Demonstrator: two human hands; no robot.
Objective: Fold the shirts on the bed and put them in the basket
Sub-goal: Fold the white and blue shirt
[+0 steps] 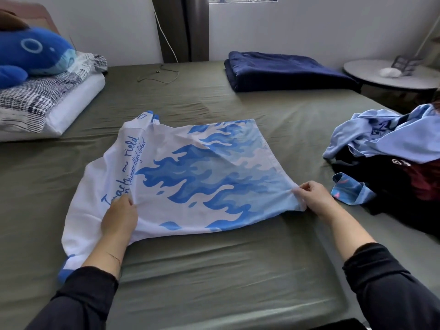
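Observation:
A white shirt with a blue flame print [190, 172] lies spread on the green bed sheet [214, 270], collar end to the left and hem to the right. My left hand [119, 217] grips the shirt's near side by the blue lettering, fingers curled into the cloth. My right hand [314, 198] pinches the near hem corner between thumb and fingers. A pile of unfolded shirts [390, 148], light blue on top of black and dark red ones, sits at the bed's right edge. No basket is in view.
A folded navy blanket [285, 70] lies at the far side of the bed. Pillows [47, 101] with a blue plush toy [31, 55] are at the far left. A round side table [390, 75] stands at the far right, and a thin cable [157, 75] lies on the sheet.

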